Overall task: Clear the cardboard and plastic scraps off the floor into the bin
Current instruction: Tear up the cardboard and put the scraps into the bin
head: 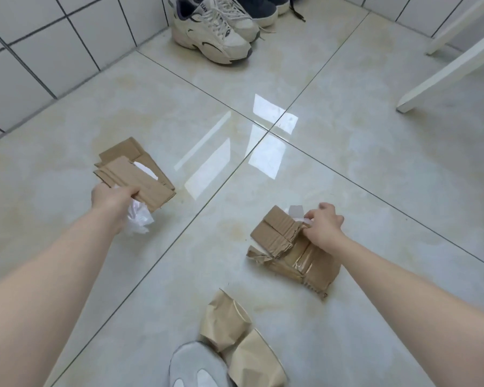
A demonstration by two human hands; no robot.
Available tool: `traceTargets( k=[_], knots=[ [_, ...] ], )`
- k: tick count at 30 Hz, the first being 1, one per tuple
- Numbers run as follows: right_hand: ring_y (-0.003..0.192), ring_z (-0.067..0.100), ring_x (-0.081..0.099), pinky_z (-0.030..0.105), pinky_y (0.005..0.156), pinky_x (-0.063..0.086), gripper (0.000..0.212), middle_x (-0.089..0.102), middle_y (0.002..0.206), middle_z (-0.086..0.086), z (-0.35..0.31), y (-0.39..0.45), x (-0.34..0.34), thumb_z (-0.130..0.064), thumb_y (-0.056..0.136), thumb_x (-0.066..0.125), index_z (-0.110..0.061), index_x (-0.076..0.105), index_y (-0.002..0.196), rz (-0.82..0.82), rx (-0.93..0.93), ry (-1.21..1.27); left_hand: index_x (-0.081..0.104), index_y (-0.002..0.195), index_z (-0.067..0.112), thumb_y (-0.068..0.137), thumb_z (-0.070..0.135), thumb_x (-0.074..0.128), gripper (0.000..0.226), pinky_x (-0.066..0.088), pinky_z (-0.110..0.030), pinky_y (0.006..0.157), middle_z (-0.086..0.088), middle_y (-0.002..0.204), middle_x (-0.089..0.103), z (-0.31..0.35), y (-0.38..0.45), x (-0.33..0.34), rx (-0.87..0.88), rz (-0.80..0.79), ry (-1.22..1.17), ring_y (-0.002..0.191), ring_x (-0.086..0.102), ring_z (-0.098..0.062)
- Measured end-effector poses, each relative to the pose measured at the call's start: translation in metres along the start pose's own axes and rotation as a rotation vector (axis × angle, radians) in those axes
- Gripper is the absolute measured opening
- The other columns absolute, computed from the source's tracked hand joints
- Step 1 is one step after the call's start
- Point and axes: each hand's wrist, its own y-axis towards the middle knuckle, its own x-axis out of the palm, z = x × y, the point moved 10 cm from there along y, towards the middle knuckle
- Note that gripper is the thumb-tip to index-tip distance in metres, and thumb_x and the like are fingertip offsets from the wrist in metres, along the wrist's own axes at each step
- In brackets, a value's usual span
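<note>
Left hand (pixel 115 199) clamped on flat cardboard stack (pixel 136 174) w/ plastic bag (pixel 139 219) dangling just beneath. Right hand (pixel 323 227) pinching top edge of taped cardboard lump (pixel 294 252) on floor. Prob. best to grab deeper under the lump so torn bits lift together. Crumpled brown paper (pixel 235 336) near, toward body. No bin in view.
</note>
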Motion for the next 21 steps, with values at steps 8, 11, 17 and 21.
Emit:
traceTargets(
  k=[8,11,17,21],
  knots=[
    [0.118,0.036,0.043,0.03,0.086,0.03,0.029,0.052,0.119,0.01,-0.012,0.022,0.01,-0.015,0.087,0.056,-0.016,0.062,0.115,-0.033,-0.049,-0.017,0.051,0.121,0.011,0.08,0.011,0.067,0.044,0.044,-0.055,0.096,-0.007,0.118,0.057,0.002,0.029,0.005,-0.089,0.117,0.011,0.11,0.055,-0.034],
    [0.116,0.038,0.047,0.037,0.088,0.047,0.03,0.058,0.119,0.007,-0.016,0.022,0.012,-0.014,0.087,0.052,-0.019,0.061,0.115,-0.036,-0.024,-0.016,0.053,0.115,0.006,0.082,0.01,0.067,0.036,0.046,-0.04,0.097,-0.009,0.12,0.06,-0.002,0.035,0.016,-0.081,0.131,0.092,0.107,0.058,-0.03],
    [0.114,0.038,0.049,0.04,0.089,0.049,0.031,0.057,0.121,0.01,-0.04,0.014,0.033,-0.014,0.087,0.052,-0.018,0.058,0.117,-0.093,-0.091,-0.07,0.046,0.116,0.006,0.094,0.015,0.056,0.026,0.035,-0.031,0.088,-0.015,0.114,0.043,0.004,0.039,0.032,-0.077,0.201,0.315,0.104,0.043,-0.029],
    [0.111,0.037,0.051,0.038,0.087,0.048,0.03,0.056,0.119,0.014,-0.047,0.014,0.033,-0.013,0.087,0.054,-0.016,0.059,0.117,-0.09,-0.117,-0.086,0.036,0.139,0.001,0.092,0.014,0.06,0.054,0.039,-0.033,0.095,-0.019,0.137,0.035,-0.009,0.042,0.036,-0.105,0.204,0.316,0.118,0.046,-0.032]
  ],
)
